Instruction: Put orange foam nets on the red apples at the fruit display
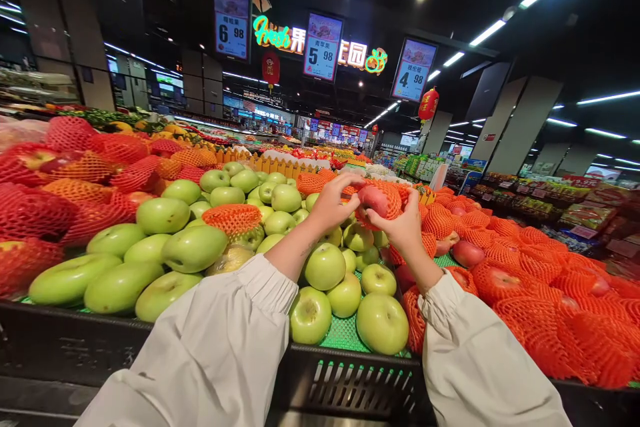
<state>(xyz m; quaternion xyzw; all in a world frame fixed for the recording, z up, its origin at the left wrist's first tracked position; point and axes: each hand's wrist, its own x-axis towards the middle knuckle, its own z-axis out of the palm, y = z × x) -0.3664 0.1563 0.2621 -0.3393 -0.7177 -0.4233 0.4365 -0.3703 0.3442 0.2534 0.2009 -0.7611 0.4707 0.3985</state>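
Between my two hands is a red apple [373, 201], partly wrapped in an orange foam net [391, 196]. My left hand [340, 199] reaches in from the left, its fingers closed on the net and the apple's near side. From the right, my right hand [404, 225] grips the same apple, thumb below it and fingers at the net's edge. Both hands are above the green apples [325, 266], near the border with the netted red apples [500, 278]. An orange net [232, 219] lies on top of the green apples to the left.
Red and orange netted fruit [83, 190] is piled at the left. A black crate [360, 373] with a slotted front wall and green mat [345, 333] holds the green apples. Price screens [323, 47] hang overhead. Packaged goods [583, 210] stand at the far right.
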